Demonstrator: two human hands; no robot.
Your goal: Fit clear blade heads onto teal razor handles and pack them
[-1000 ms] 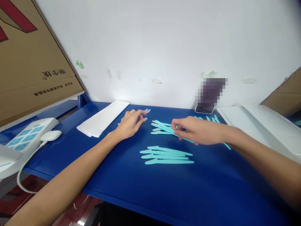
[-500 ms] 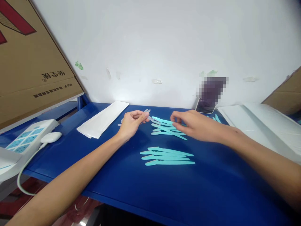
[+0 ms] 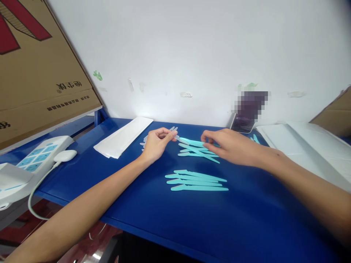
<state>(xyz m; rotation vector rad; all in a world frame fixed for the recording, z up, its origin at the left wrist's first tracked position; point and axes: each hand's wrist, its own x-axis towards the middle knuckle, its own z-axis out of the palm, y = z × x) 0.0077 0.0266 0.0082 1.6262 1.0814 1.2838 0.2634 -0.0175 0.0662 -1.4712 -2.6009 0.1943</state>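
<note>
My left hand (image 3: 157, 144) pinches a small clear plastic blade cover (image 3: 181, 139) between thumb and fingers. My right hand (image 3: 226, 146) is closed on the handle of a teal eyebrow razor (image 3: 193, 142), its blade end pointing left. Cover and razor tip meet between the hands; how far one sits in the other is too small to tell. Beneath that razor lie several crossed teal razors (image 3: 201, 152). Nearer to me, a fanned row of teal razors (image 3: 197, 180) rests on the blue table (image 3: 219, 223). More clear covers (image 3: 144, 139) lie behind my left hand, partly hidden.
A white paper-like sleeve (image 3: 123, 138) lies at the back left. Further left are a power strip (image 3: 35, 155) with a white plug and cable, and a large cardboard box (image 3: 35, 69). A phone (image 3: 244, 122) leans against the wall; white packaging (image 3: 296, 149) lies at right.
The clear cover and the razor tip have come together, where a small gap showed before. Both hands keep their grips. The whole view has shifted slightly.
</note>
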